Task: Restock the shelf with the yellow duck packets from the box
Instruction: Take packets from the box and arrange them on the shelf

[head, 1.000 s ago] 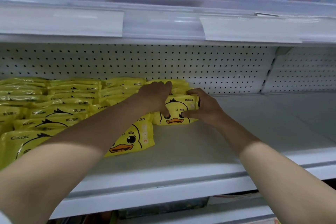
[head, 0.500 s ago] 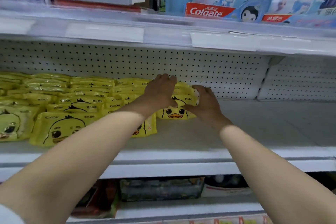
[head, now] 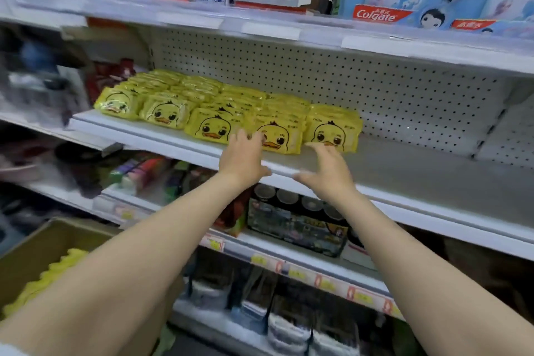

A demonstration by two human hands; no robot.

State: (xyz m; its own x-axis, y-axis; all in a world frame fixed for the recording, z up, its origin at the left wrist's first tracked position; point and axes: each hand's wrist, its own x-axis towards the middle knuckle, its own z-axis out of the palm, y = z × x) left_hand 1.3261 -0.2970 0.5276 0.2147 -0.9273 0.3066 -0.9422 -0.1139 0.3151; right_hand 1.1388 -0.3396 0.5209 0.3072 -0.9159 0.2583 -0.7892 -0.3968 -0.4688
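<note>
The yellow duck packets (head: 213, 124) lie in stacked rows on the left half of the shelf (head: 419, 165), duck faces toward its front edge. Both hands hover at that edge, fingers spread and released, grasping nothing. The left hand (head: 244, 159) has its fingers (head: 245, 136) in front of a front-row packet. The right hand (head: 326, 173) has its fingers (head: 320, 149) just below the last packet on the shelf; whether either hand touches a packet cannot be told. The right half of the shelf is bare, backed by a pegboard (head: 346, 81). Above the shelf stand toothpaste boxes (head: 375, 15); beneath it sits a pack of cans (head: 297, 225). Below the shelf to the left is the box (head: 43, 243), with more yellow packets inside.
</note>
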